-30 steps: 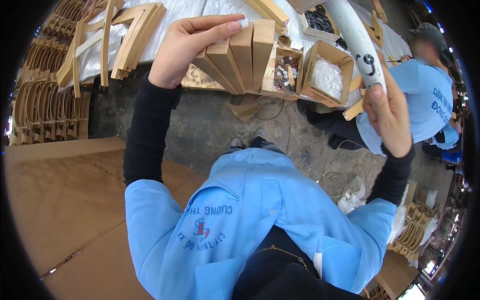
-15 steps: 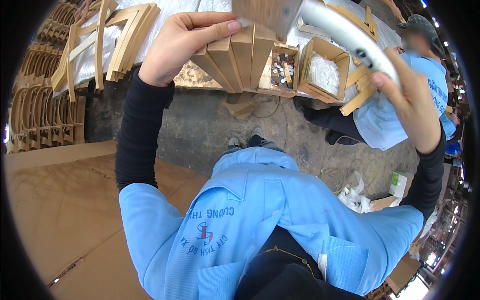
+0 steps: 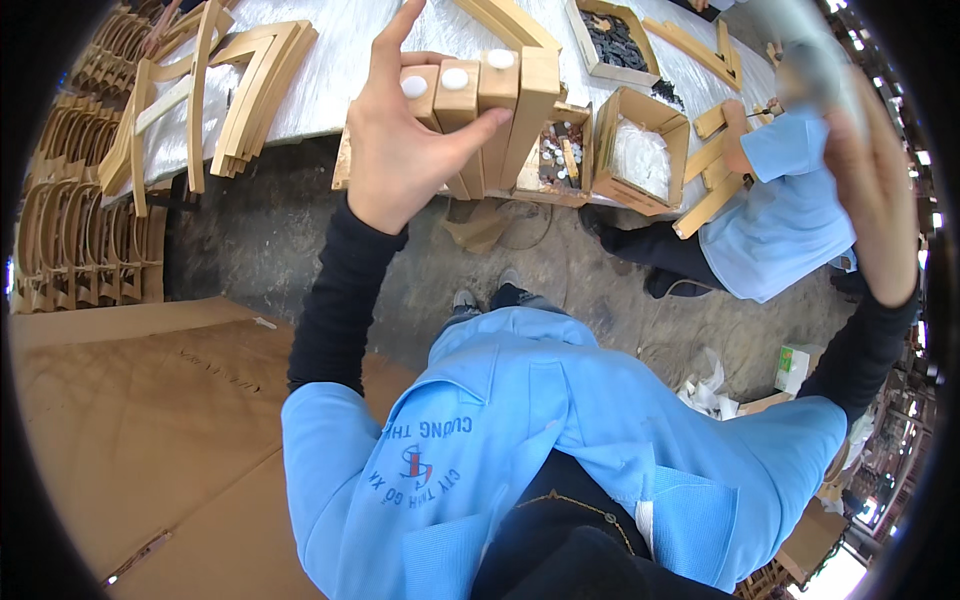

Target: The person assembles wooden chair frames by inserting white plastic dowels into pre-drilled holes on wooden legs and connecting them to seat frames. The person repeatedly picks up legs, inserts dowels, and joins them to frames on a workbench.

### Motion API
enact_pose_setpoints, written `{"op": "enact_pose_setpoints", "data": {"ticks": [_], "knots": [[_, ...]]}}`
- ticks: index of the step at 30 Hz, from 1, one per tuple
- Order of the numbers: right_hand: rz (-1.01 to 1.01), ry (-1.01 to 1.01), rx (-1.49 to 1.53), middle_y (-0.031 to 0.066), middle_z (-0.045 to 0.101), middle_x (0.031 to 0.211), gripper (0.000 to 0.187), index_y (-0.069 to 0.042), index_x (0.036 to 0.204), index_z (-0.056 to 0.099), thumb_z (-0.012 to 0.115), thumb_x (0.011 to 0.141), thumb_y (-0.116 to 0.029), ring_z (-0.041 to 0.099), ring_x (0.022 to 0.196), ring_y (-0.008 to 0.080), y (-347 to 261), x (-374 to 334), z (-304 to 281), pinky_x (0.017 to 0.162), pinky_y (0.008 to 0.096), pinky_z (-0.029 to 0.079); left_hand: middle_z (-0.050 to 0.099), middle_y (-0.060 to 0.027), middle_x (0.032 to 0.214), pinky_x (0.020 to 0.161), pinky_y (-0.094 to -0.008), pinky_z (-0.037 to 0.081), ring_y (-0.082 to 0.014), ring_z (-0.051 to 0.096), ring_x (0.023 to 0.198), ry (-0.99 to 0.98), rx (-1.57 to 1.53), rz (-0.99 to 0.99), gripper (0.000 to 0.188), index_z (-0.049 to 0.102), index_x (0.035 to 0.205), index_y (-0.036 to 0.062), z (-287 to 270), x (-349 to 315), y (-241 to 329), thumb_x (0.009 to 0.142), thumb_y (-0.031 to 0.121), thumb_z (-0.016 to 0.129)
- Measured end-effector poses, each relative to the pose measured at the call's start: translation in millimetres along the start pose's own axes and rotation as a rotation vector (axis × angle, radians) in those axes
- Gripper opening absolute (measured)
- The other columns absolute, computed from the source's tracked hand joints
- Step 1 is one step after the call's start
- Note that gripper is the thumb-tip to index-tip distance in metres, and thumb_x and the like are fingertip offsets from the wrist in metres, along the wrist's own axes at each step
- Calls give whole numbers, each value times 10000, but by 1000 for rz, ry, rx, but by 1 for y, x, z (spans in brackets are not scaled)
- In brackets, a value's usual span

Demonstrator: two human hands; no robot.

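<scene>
Several pale wooden legs stand side by side at the table's near edge, end faces up. Three carry a round white plastic glide, such as the middle glide; the rightmost leg shows a plain wooden end. My left hand clasps the group, its thumb across the near faces, one finger bent behind the left leg and the index finger stretched upward. Raised at the far right, my right hand is wrapped round the pale handle of a mallet. Motion smears both, and the mallet's head cannot be made out.
An open box of white glides adjoins the legs, beside a carton with white plastic. Behind lies a tray of dark parts. A co-worker in blue works at right. Curved wooden frames stand left; cardboard lies lower left.
The mallet has swung up and right, away from the legs. My left hand has gone from pinching at a leg's top to clasping the legs, whose white glides now show.
</scene>
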State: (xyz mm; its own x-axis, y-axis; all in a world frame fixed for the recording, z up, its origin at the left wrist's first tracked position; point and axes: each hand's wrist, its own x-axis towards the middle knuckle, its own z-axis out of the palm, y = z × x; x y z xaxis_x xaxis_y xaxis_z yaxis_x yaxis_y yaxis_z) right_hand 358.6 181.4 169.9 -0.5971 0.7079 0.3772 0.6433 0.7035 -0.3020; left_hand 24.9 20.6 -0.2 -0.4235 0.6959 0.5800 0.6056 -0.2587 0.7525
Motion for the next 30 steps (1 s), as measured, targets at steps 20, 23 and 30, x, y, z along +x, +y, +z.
{"op": "enact_pose_setpoints", "data": {"ticks": [20,23,30], "knots": [[-224,-233,-511,210,669,950,363,0,1281,571,568,992,-219,647,722,248,-47,-2,75,639,363,502,682,-153,999,856,-334,568,-224,693,970,55,42,14,1052,272,1491,79,-1,1,-21,662,161,914],[-477,-159,-726,215,671,1018,386,-54,1299,590,612,977,-265,668,766,271,-39,13,28,674,363,517,681,-138,1012,857,-327,557,-214,681,968,70,-23,36,1008,307,1462,76,5,8,-33,662,159,914],[63,-175,-1183,145,700,1049,397,-43,1291,596,588,984,-295,679,951,233,-1,-5,30,785,364,549,676,-133,1020,889,-342,545,-206,663,992,69,-22,70,1019,301,1479,64,8,9,-35,667,153,910]]}}
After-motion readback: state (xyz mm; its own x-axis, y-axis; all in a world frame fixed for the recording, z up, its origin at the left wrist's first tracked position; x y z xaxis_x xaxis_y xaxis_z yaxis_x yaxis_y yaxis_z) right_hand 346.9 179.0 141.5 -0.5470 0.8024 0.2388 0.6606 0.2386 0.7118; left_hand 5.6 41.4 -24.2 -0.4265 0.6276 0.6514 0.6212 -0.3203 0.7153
